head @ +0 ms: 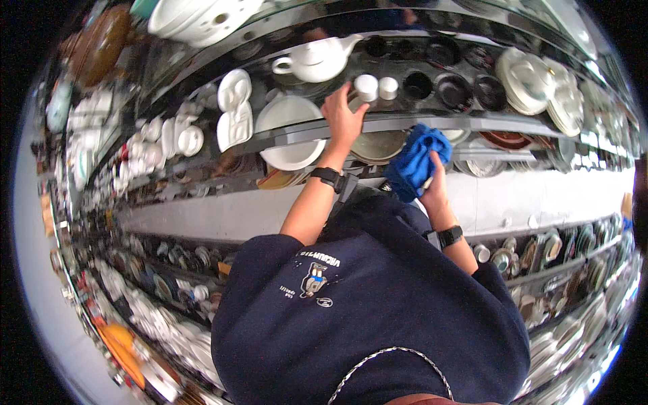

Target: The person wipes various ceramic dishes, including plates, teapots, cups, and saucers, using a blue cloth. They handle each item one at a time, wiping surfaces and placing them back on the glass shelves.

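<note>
At the front of a glass shelf, my left hand has its thumb and forefinger apart beside a small white cylindrical pot. I cannot tell whether the fingertips touch it. A smaller white pot stands just to its right. My right hand grips a bunched blue cloth in front of the shelf edge. Behind my left hand, a white teapot has its spout pointing right. A large pale round dish lies to the left of that hand.
Several black bowls stand right of the white pots, beside stacked white lidded dishes. White divided dishes sit at the left near the shelf edge. More crockery fills a lower shelf and the shelves behind me.
</note>
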